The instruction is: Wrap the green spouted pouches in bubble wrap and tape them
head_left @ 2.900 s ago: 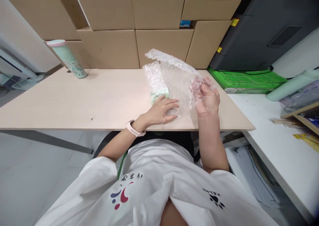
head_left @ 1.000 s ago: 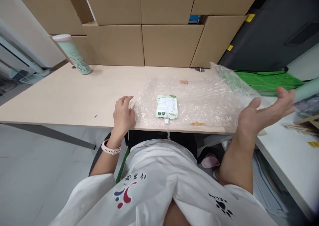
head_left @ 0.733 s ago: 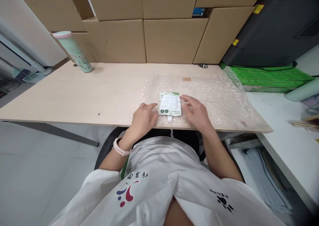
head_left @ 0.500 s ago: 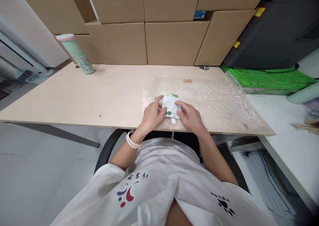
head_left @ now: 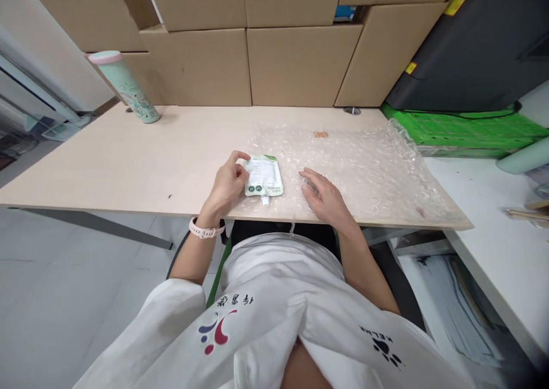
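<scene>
A small white and green spouted pouch (head_left: 263,176) lies flat near the left edge of a clear bubble wrap sheet (head_left: 364,166) spread on the light wooden table (head_left: 128,160). My left hand (head_left: 227,186) grips the pouch's left side with fingers and thumb. My right hand (head_left: 323,194) rests flat, palm down, fingers apart, on the bubble wrap just to the right of the pouch, not touching it.
A mint tumbler with a pink lid (head_left: 124,86) stands at the table's back left. Cardboard boxes (head_left: 291,63) are stacked along the back. A green crate (head_left: 458,131) under a black case (head_left: 476,51) sits at right, beside a white table (head_left: 493,217).
The bubble wrap was unrolled and spread flat, uncovering the pouch. Both hands came to the pouch; now the left hand has slid it leftward and the right hand has let go, lying flat.
</scene>
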The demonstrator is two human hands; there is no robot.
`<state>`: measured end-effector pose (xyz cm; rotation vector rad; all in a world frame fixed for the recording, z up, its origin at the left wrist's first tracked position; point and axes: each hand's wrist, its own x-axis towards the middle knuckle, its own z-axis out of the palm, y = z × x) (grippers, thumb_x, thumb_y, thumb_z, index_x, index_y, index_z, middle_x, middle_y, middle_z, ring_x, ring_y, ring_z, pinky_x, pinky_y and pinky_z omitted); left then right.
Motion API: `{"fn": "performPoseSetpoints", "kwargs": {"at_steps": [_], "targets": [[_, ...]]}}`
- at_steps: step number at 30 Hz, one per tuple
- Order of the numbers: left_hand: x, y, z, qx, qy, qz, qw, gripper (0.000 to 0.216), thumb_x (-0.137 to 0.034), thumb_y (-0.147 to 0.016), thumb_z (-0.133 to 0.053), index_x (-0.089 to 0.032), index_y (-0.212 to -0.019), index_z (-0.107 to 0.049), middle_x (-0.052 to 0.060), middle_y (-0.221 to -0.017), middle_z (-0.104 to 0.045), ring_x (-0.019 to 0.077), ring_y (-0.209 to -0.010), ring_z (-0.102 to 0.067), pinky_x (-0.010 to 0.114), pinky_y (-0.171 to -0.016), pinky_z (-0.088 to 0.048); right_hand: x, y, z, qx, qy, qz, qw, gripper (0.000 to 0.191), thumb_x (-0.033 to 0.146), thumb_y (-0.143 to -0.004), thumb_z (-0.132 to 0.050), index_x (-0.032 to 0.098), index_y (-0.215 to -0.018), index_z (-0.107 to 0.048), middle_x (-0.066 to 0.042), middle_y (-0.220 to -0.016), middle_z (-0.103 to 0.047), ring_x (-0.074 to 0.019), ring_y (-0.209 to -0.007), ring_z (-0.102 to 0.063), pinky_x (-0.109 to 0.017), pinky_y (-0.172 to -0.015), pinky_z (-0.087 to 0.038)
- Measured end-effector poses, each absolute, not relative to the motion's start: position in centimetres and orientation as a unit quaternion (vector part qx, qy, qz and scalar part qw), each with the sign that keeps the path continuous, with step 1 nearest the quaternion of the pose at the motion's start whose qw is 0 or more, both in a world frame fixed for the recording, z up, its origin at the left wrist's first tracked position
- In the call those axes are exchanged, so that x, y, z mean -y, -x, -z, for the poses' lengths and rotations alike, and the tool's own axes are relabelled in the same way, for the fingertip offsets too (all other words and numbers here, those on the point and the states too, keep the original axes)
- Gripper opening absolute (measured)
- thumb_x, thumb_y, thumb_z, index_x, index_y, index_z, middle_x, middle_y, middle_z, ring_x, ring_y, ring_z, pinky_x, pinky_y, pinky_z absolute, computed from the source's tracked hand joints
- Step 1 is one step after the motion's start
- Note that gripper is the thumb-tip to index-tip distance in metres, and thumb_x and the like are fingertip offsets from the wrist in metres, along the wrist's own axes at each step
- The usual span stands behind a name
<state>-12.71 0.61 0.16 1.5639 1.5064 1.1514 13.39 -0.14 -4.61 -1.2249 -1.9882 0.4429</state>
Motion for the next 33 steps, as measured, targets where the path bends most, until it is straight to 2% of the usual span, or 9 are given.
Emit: {"fn": "performPoseSetpoints", "kwargs": {"at_steps": [6, 9, 11, 14, 17, 20, 23, 26, 33], "targets": [[-1.5, 15.2, 0.0, -0.605, -0.68, -0.338, 0.241, 0.038, -0.012, -0.079, -0.049, -0.023, -0.114, -0.058, -0.003, -0.065, -0.056, 0.0149, -0.061, -0.051, 0.026, -0.06, -0.038, 0.4, -13.3, 4.6, 0.776, 0.485, -0.154, 0.373, 0.037, 0.032, -0.096, -0.047, 0.02, -0.128, -0.061, -0.014, -0.14, -0.06, -0.0271, -0.132, -0.054, -0.051, -0.11, -0.043], [-1.5, 15.2, 0.6, -0.623, -0.649, -0.376, 0.221, 0.042, -0.013, -0.077, -0.053, -0.021, -0.119, -0.057, 0.007, -0.102, -0.066, 0.0194, -0.087, -0.06, 0.031, -0.073, -0.049, 0.9, -11.8, 3.7, 0.777, 0.504, -0.101, 0.363, 0.037, 0.029, -0.097, -0.045, 0.017, -0.126, -0.063, -0.016, -0.141, -0.058, -0.0308, -0.132, -0.052, -0.055, -0.11, -0.041], [-1.4, 15.0, 0.8, -0.628, -0.604, -0.426, 0.242, 0.05, -0.014, -0.078, -0.056, -0.021, -0.127, -0.053, 0.013, -0.131, -0.058, 0.023, -0.106, -0.06, 0.036, -0.082, -0.052, 1.3, -9.9, 2.9, 0.796, 0.478, -0.086, 0.36, 0.036, 0.028, -0.099, -0.042, 0.017, -0.125, -0.064, -0.016, -0.142, -0.057, -0.0304, -0.134, -0.05, -0.054, -0.111, -0.04], [-1.0, 14.6, 0.8, -0.619, -0.533, -0.479, 0.322, 0.057, -0.017, -0.079, -0.059, -0.023, -0.135, -0.046, 0.015, -0.144, -0.047, 0.0228, -0.109, -0.06, 0.036, -0.083, -0.055, 1.4, -6.8, 2.1, 0.837, 0.406, -0.113, 0.351, 0.037, 0.03, -0.101, -0.039, 0.021, -0.129, -0.062, -0.011, -0.148, -0.052, -0.0266, -0.139, -0.044, -0.05, -0.114, -0.038], [-0.6, 14.6, 0.4, -0.609, -0.461, -0.509, 0.396, 0.063, -0.016, -0.076, -0.063, -0.023, -0.136, -0.043, 0.016, -0.142, -0.047, 0.0174, -0.095, -0.064, 0.029, -0.072, -0.055, 1.0, -4.7, 2.3, 0.849, 0.395, -0.147, 0.319, 0.039, 0.035, -0.102, -0.04, 0.021, -0.132, -0.06, -0.013, -0.152, -0.047, -0.0298, -0.142, -0.041, -0.053, -0.113, -0.039], [-0.5, 14.9, 0.0, -0.58, -0.381, -0.53, 0.487, 0.063, -0.014, -0.073, -0.068, -0.018, -0.131, -0.045, 0.013, -0.12, -0.061, 0.0118, -0.075, -0.064, 0.024, -0.061, -0.053, 0.5, -4.3, 2.9, 0.844, 0.404, -0.181, 0.302, 0.041, 0.038, -0.102, -0.039, 0.018, -0.13, -0.06, -0.016, -0.15, -0.048, -0.0315, -0.141, -0.041, -0.053, -0.112, -0.039], [-0.5, 15.0, -0.1, -0.519, -0.318, -0.54, 0.581, 0.045, -0.012, -0.071, -0.068, -0.013, -0.114, -0.054, 0.007, -0.089, -0.065, 0.0121, -0.067, -0.063, 0.025, -0.061, -0.054, 0.4, -4.9, 3.0, 0.83, 0.393, -0.211, 0.336, 0.037, 0.039, -0.102, -0.038, 0.019, -0.125, -0.06, -0.014, -0.145, -0.054, -0.0281, -0.138, -0.046, -0.049, -0.112, -0.039], [-0.1, 14.2, 0.2, -0.459, -0.302, -0.547, 0.632, 0.027, -0.015, -0.072, -0.068, -0.01, -0.098, -0.064, 0.006, -0.082, -0.067, 0.0119, -0.068, -0.062, 0.024, -0.065, -0.054, 0.5, -5.6, 2.5, 0.801, 0.392, -0.257, 0.374, 0.034, 0.042, -0.101, -0.041, 0.021, -0.123, -0.058, -0.012, -0.134, -0.062, -0.0273, -0.13, -0.055, -0.047, -0.108, -0.044], [1.6, 8.6, 0.9, -0.436, -0.48, -0.618, 0.445, 0.038, -0.034, -0.076, -0.074, -0.019, -0.111, -0.07, 0.006, -0.107, -0.07, 0.0135, -0.081, -0.064, 0.028, -0.079, -0.052, 0.7, -7.3, 1.7, 0.704, 0.361, -0.406, 0.457, 0.038, 0.055, -0.098, -0.045, 0.026, -0.121, -0.053, -0.007, -0.128, -0.065, -0.021, -0.121, -0.061, -0.037, -0.099, -0.051]]}}
